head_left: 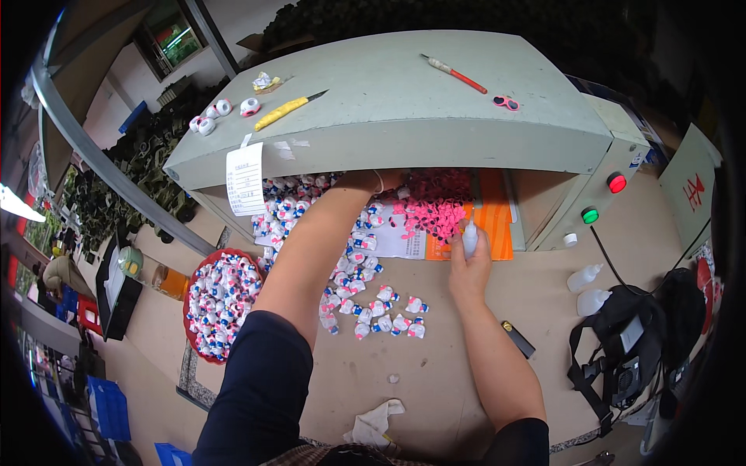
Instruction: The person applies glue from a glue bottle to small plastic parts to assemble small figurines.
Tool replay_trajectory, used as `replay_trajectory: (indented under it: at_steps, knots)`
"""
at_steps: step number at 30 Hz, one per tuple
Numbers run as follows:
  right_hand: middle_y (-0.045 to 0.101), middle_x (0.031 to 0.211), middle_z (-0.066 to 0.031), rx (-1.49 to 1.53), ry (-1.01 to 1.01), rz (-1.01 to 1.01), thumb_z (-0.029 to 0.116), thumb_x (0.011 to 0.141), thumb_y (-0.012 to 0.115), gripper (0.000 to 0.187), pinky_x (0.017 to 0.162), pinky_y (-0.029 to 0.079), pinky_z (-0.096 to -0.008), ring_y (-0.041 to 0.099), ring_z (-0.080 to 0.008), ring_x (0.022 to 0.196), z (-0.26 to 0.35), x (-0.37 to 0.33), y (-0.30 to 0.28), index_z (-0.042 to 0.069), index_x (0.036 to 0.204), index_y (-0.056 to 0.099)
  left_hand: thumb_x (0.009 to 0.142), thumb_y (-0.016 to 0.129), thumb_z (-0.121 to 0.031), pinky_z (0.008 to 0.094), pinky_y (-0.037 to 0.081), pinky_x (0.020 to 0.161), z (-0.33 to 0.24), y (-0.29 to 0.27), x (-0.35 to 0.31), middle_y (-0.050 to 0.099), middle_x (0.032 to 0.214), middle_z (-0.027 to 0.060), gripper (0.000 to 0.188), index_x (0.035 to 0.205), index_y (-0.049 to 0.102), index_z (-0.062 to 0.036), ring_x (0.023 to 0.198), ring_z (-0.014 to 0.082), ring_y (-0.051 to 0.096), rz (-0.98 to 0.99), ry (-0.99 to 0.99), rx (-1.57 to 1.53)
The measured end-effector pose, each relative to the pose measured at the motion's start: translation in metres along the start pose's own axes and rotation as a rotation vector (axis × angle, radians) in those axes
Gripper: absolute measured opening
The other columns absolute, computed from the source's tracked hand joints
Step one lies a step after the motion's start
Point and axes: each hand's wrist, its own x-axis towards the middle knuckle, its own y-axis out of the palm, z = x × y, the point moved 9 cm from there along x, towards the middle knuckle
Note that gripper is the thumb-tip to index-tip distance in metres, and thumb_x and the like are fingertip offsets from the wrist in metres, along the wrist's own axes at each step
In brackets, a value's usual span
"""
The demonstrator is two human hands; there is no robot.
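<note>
My right hand (471, 272) is closed around a small white squeeze bottle (470, 238), its narrow nozzle pointing up, just right of a heap of tiny pink sunglasses-shaped pieces (435, 217). My left arm reaches far under the grey-green shelf; the left hand (391, 179) lies in shadow there, its fingers hidden, near the back of the pink heap. White figurines with pink and blue parts (365, 268) are piled beside and under my left forearm, several standing loose in front. An orange sheet (491, 210) and white paper (398, 245) lie beneath the pink pieces.
On the shelf top (373, 78) lie a yellow-handled knife (284, 113), a red-handled tool (458, 76) and one pink sunglasses piece (507, 102). A red basket of figurines (189, 311) stands left. Right are two white bottles (588, 287), a black bag (629, 342) and a dark lighter-like object (517, 339).
</note>
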Motion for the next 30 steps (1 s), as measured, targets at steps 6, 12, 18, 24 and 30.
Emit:
replay_trajectory:
  at_steps: [6, 12, 18, 24, 30]
  knots:
    - [0.05, 0.109, -0.0083, -0.057, -0.02, 0.081, 0.006, 0.086, 0.047, 0.025, 0.062, 0.05, -0.0229, 0.054, -0.011, 0.081, -0.005, 0.003, 0.008, -0.003, 0.109, 0.044, 0.074, 0.055, -0.03, 0.039, 0.044, 0.073, 0.007, 0.027, 0.009, 0.06, 0.086, 0.0128, 0.033, 0.099, 0.058, -0.0088, 0.077, 0.0279, 0.057, -0.047, 0.119, 0.12]
    - [0.051, 0.098, -0.0089, -0.024, -0.001, 0.039, 0.009, 0.084, 0.05, 0.023, 0.064, 0.047, -0.0259, 0.054, -0.0138, 0.079, -0.003, 0.001, 0.006, -0.002, 0.104, 0.046, 0.074, 0.055, -0.03, 0.0386, 0.044, 0.073, 0.011, 0.016, -0.004, 0.06, 0.087, 0.0122, 0.033, 0.1, 0.058, -0.0091, 0.078, 0.0273, 0.057, 0.003, 0.081, -0.003]
    - [0.052, 0.087, -0.0095, 0.031, 0.046, 0.005, 0.011, 0.082, 0.053, 0.022, 0.065, 0.043, -0.0273, 0.054, -0.0162, 0.075, -0.002, 0.002, 0.003, -0.001, 0.1, 0.049, 0.074, 0.055, -0.03, 0.0382, 0.044, 0.073, 0.002, 0.006, -0.004, 0.06, 0.087, 0.0116, 0.033, 0.101, 0.057, -0.0095, 0.078, 0.0268, 0.057, 0.068, 0.035, -0.11]
    - [0.054, 0.087, -0.0085, 0.037, 0.044, 0.002, 0.009, 0.082, 0.053, 0.022, 0.064, 0.045, -0.0265, 0.055, -0.014, 0.072, -0.009, 0.001, 0.004, -0.001, 0.101, 0.049, 0.075, 0.055, -0.03, 0.0378, 0.043, 0.073, -0.016, -0.007, 0.005, 0.06, 0.087, 0.011, 0.034, 0.101, 0.056, -0.0099, 0.078, 0.0262, 0.056, 0.111, 0.001, -0.215]
    - [0.056, 0.088, -0.0067, 0.156, 0.109, 0.015, 0.009, 0.082, 0.052, 0.023, 0.066, 0.046, -0.0251, 0.055, -0.0118, 0.076, -0.009, 0.001, 0.008, -0.001, 0.103, 0.049, 0.075, 0.055, -0.031, 0.0374, 0.043, 0.073, 0.005, -0.032, -0.021, 0.06, 0.087, 0.0103, 0.034, 0.102, 0.055, -0.0103, 0.079, 0.0257, 0.056, 0.175, -0.052, -0.306]
